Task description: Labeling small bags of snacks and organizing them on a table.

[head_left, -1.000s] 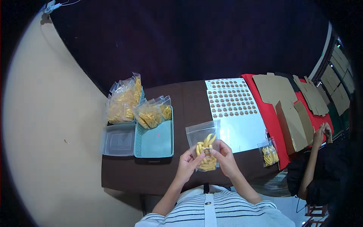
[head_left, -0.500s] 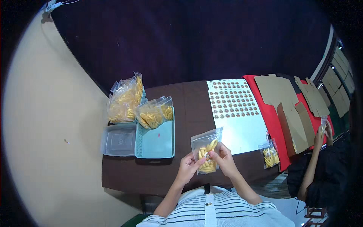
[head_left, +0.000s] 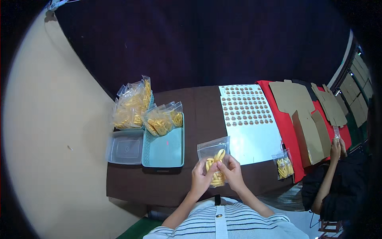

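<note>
Between my two hands is a clear zip bag of yellow curved snacks (head_left: 217,155), held upright over the near edge of the brown-covered table. My left hand (head_left: 201,178) grips the bag's left side, thumb on its front. From the right, my right hand (head_left: 232,173) grips the other side, and both thumbs meet near the middle of the front. The thumbs cover most of a small sticker there. Just beyond the bag lies a white sheet (head_left: 254,143) with rows of small round stickers on its far part and bare backing nearer me.
On the left, a turquoise basket (head_left: 164,162) holds several filled bags (head_left: 161,121); more bags (head_left: 131,105) are piled behind a clear lidded container (head_left: 125,147). Right of the sheet are another snack bag (head_left: 284,165), an open cardboard box (head_left: 308,135) on red cloth, and a co-worker's hands (head_left: 337,150).
Both my hands and the bag have shifted slightly left and nearer me. My thumbs have come together over the sticker. The co-worker's hands have dropped a little.
</note>
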Action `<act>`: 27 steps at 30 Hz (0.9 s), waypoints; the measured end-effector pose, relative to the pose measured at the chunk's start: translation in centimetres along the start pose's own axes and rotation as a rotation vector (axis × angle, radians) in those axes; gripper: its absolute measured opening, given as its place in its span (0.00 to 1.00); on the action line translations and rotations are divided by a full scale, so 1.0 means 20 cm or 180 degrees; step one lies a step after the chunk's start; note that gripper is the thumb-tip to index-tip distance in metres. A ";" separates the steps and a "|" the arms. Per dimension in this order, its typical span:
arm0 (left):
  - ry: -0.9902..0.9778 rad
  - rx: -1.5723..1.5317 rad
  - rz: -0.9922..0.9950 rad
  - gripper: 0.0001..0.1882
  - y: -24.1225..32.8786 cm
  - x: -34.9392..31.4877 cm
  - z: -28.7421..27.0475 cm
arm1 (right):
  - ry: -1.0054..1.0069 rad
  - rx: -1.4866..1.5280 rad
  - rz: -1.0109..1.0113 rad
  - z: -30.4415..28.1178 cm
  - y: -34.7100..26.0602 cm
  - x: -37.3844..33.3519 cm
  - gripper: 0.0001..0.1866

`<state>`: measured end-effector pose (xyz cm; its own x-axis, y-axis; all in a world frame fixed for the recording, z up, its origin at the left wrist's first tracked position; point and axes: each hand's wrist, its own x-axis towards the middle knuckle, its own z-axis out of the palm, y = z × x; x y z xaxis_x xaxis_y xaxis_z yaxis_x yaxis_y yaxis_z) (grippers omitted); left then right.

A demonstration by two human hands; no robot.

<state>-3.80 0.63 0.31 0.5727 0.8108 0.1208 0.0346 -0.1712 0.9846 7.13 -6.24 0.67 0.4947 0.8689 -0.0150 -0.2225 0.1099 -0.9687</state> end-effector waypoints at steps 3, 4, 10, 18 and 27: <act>0.0046 -0.0090 0.0171 0.13 0.01 0.01 -0.01 | -0.0104 -0.0102 -0.0062 -0.01 -0.03 0.00 0.09; 0.0066 -0.0212 0.0182 0.13 0.00 0.01 -0.01 | -0.0151 0.0014 -0.0005 -0.01 -0.03 0.00 0.09; -0.0145 -0.0414 0.0043 0.13 -0.07 0.02 -0.03 | -0.0322 0.0175 0.0162 -0.06 -0.02 0.01 0.08; -0.0151 -0.0769 -0.0158 0.14 -0.08 0.02 -0.01 | -0.0336 0.0002 0.0229 -0.06 0.00 0.02 0.08; -0.0529 -0.0747 -0.0559 0.14 -0.01 0.05 -0.09 | -0.0418 -0.0107 0.0100 -0.06 0.01 0.01 0.13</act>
<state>-4.74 2.53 0.40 0.7011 0.7108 -0.0564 -0.0339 0.1122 0.9931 8.18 -6.60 0.10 0.3733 0.9276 -0.0150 -0.2069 0.0674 -0.9760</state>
